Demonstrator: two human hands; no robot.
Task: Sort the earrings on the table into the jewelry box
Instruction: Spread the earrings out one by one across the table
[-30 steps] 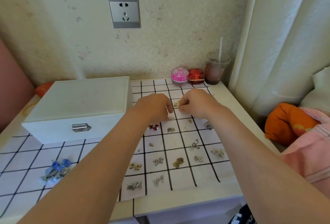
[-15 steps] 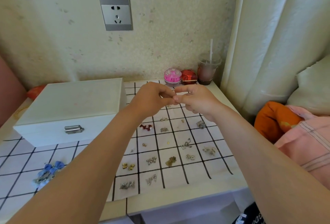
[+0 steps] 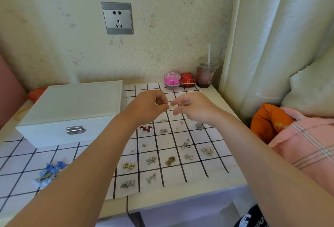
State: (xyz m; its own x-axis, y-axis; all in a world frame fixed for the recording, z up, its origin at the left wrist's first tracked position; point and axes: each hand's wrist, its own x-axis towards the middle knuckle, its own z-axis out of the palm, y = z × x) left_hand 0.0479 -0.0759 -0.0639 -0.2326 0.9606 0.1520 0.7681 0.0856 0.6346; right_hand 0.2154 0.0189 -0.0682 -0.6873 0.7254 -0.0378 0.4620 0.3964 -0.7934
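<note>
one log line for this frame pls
left hand: pinches small earring | right hand: fingertips beside it, grip unclear | jewelry box: lid closed

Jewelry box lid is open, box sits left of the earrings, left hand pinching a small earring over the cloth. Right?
No. The head view shows the jewelry box closed, lid down. The rest holds: it sits left of the earrings, and the left hand pinches a small earring over the cloth.
</note>
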